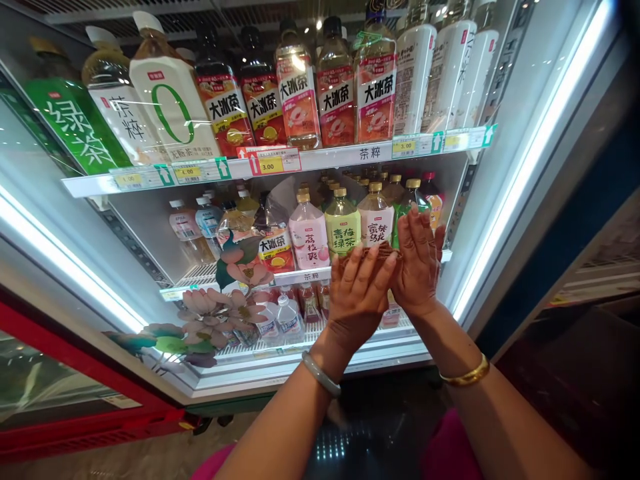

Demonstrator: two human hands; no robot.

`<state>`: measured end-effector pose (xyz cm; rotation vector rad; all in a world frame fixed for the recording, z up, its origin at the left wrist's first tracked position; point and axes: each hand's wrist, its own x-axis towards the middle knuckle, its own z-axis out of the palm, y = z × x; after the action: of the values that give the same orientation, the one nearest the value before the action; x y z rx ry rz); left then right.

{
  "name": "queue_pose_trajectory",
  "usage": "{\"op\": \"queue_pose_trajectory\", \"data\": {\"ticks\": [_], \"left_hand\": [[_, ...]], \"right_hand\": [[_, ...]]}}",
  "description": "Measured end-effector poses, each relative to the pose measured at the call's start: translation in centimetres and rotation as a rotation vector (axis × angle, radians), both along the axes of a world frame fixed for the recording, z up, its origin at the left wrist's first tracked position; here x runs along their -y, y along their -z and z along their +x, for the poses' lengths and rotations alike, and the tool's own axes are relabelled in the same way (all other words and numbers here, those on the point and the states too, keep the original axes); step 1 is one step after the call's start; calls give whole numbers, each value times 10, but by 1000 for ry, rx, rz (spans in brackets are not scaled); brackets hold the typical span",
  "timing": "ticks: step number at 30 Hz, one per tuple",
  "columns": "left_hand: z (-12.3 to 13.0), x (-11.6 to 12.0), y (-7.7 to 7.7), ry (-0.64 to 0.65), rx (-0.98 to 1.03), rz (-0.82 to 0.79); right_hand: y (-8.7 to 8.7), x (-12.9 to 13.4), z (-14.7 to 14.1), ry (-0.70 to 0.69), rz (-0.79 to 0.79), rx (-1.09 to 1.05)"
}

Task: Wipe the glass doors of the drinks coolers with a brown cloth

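My left hand point(357, 290) lies flat against the glass door of a lit drinks cooler, its fingers stretched upward. Beside it, my right hand point(417, 257) is also open, palm toward the glass and fingers pointing up. Between and just above the hands shows part of a brown, textured piece point(384, 252) that looks like a sticker on the glass; the hands cover most of it. A flower sticker point(215, 313) with pinkish-grey petals and green leaves is on the door to the left. Neither hand grips anything.
Behind the glass, bottled drinks stand on an upper shelf point(340, 157) and on lower shelves. Bright light strips point(530, 160) run down both sides. A red-framed cooler point(95, 380) stands at the left. Dark floor point(370, 433) lies below.
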<state>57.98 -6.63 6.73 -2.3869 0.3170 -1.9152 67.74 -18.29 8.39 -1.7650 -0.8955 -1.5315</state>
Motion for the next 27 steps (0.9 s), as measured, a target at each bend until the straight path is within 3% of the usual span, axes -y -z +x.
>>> {"op": "queue_pose_trajectory", "data": {"ticks": [3,7,9,11,15,17,24,27], "left_hand": [[0,1,-2,4,-16,9],[-10,-13,-32,35,-38,-121],[-11,-14,-37,30,-39,-160],[-7,-9,-30,12,-29,-126],[7,13,3,-19,-21,12],[10,17,8,-21,-30,36],[-4,-7,-38,17,-24,-143],[0,1,-30,4,-25,-101]], "right_hand": [[0,1,0,-5,-2,6],[-2,4,-5,-15,-43,-36],[-3,7,-5,-17,-38,-45],[-4,10,-2,-12,-17,-39],[-2,18,8,23,15,-31],[0,20,12,40,14,-40],[-1,19,9,47,2,-43],[-2,20,9,36,1,-42]]}}
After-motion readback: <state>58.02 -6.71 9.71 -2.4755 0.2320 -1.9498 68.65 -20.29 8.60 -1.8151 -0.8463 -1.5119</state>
